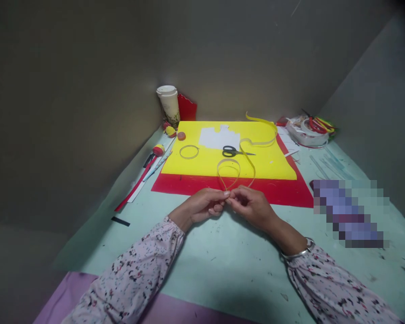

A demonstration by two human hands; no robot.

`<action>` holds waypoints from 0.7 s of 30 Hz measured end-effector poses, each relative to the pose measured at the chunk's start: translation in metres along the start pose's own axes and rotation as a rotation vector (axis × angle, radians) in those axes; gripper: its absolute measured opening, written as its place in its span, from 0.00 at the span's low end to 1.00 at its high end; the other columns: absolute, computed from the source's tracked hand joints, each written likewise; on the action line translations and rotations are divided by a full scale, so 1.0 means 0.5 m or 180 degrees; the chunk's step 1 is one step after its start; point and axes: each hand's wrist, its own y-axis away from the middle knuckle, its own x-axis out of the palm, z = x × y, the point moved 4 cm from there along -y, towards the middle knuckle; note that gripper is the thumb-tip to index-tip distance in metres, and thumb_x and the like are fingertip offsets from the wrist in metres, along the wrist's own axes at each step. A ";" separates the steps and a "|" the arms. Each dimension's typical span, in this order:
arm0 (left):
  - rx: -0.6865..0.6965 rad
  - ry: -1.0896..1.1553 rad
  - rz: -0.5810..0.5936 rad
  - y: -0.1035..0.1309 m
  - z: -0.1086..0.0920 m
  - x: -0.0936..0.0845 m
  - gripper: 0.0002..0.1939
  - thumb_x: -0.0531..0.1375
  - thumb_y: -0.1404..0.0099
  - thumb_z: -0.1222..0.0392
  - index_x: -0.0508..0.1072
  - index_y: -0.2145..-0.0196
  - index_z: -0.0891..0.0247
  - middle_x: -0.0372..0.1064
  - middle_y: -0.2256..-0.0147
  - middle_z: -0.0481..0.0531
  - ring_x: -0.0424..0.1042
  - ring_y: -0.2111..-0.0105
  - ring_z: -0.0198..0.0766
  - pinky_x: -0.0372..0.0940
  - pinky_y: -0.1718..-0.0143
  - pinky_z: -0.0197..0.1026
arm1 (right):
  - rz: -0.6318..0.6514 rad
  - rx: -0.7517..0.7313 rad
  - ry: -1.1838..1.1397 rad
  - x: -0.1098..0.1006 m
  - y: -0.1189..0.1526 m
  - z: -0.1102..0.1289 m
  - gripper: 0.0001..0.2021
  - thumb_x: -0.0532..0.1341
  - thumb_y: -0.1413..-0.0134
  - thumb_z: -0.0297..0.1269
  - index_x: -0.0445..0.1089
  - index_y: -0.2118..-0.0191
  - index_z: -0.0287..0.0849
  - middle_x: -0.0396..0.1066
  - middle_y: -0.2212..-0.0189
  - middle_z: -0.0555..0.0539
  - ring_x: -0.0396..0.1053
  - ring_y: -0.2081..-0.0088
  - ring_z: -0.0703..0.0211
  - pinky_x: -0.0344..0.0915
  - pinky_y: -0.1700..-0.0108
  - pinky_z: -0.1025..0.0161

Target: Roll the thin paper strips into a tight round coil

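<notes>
Both hands meet over the near edge of the red sheet (276, 193). My left hand (207, 204) is closed, pinching a thin yellow strip (239, 169) where it crosses into a teardrop loop. My right hand (251, 206) pinches the same strip at that crossing, its fingertips touching the left thumb. Past the loop, the strip's long tail curls back over the yellow sheet (205, 166). Scissors (236, 152) with black handles lie behind the loop, beside white paper pieces (216, 137). A separate thin ring (189, 152) rests on the yellow sheet at the left.
A lidded paper cup (169, 104) stands at the back left. Red and white strips (131, 189) lie along the left side, near a black piece (120, 221). At the back right is a container of craft bits (308, 130). A pixelated object (347, 213) lies on the right.
</notes>
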 end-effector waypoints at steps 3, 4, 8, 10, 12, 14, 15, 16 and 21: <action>-0.0113 0.0004 0.0006 -0.002 0.002 -0.001 0.14 0.71 0.43 0.57 0.73 0.69 0.71 0.56 0.78 0.43 0.49 0.82 0.22 0.41 0.83 0.28 | 0.0107 0.0139 -0.0193 0.004 0.000 -0.005 0.05 0.63 0.41 0.37 0.71 0.67 0.43 0.73 0.74 0.50 0.66 0.74 0.64 0.63 0.73 0.66; -0.0121 0.0017 -0.0001 -0.002 0.001 -0.002 0.14 0.70 0.43 0.57 0.73 0.69 0.71 0.56 0.78 0.43 0.49 0.82 0.21 0.42 0.83 0.28 | 0.0075 0.0156 -0.0195 0.003 0.000 -0.005 0.05 0.63 0.42 0.38 0.71 0.67 0.43 0.73 0.73 0.50 0.67 0.74 0.64 0.63 0.73 0.66; -0.0034 0.0053 -0.0059 -0.001 -0.001 0.000 0.14 0.70 0.43 0.57 0.72 0.71 0.71 0.57 0.78 0.43 0.50 0.82 0.22 0.41 0.83 0.28 | -0.0173 0.0056 0.0010 -0.003 -0.002 0.002 0.05 0.65 0.43 0.38 0.72 0.67 0.43 0.72 0.73 0.49 0.66 0.74 0.63 0.63 0.73 0.66; 0.0015 0.0031 -0.0067 0.000 -0.002 0.002 0.15 0.71 0.44 0.57 0.71 0.71 0.70 0.56 0.78 0.43 0.49 0.82 0.22 0.41 0.83 0.28 | -0.0184 -0.0001 0.0059 -0.004 -0.003 0.005 0.04 0.64 0.42 0.36 0.72 0.67 0.43 0.72 0.73 0.49 0.66 0.74 0.64 0.63 0.72 0.66; 0.0030 -0.0010 -0.0068 0.002 -0.002 0.002 0.16 0.71 0.44 0.56 0.71 0.72 0.70 0.56 0.78 0.43 0.50 0.82 0.22 0.42 0.83 0.28 | -0.0128 0.0001 -0.0002 -0.003 -0.003 0.004 0.03 0.64 0.43 0.35 0.72 0.67 0.43 0.72 0.74 0.49 0.66 0.74 0.64 0.63 0.72 0.66; 0.0024 -0.0054 -0.0039 0.003 -0.001 0.002 0.15 0.71 0.44 0.56 0.71 0.72 0.70 0.56 0.79 0.43 0.50 0.82 0.23 0.43 0.83 0.29 | -0.0010 0.0111 -0.0182 0.002 -0.001 -0.002 0.03 0.64 0.44 0.35 0.72 0.67 0.42 0.71 0.74 0.50 0.65 0.75 0.64 0.62 0.73 0.67; 0.0011 -0.0077 -0.0003 0.003 -0.001 0.001 0.15 0.71 0.44 0.56 0.71 0.72 0.69 0.55 0.80 0.42 0.50 0.82 0.23 0.43 0.83 0.29 | 0.0071 0.0200 -0.0311 0.006 0.000 -0.006 0.03 0.64 0.44 0.35 0.71 0.67 0.42 0.71 0.75 0.51 0.65 0.75 0.65 0.62 0.74 0.67; -0.0012 -0.0097 0.0049 0.003 0.000 0.001 0.15 0.71 0.44 0.57 0.70 0.73 0.69 0.55 0.80 0.42 0.50 0.82 0.23 0.43 0.83 0.29 | 0.0157 0.0294 -0.0449 0.009 0.001 -0.010 0.04 0.63 0.44 0.36 0.71 0.67 0.42 0.71 0.75 0.51 0.64 0.76 0.65 0.62 0.74 0.67; -0.0061 -0.0001 0.0118 0.002 0.000 0.000 0.15 0.70 0.44 0.58 0.71 0.72 0.70 0.55 0.80 0.42 0.49 0.83 0.22 0.42 0.83 0.28 | 0.0110 0.0382 -0.0469 0.012 0.000 -0.011 0.07 0.65 0.44 0.39 0.70 0.68 0.43 0.70 0.75 0.51 0.64 0.76 0.65 0.61 0.75 0.67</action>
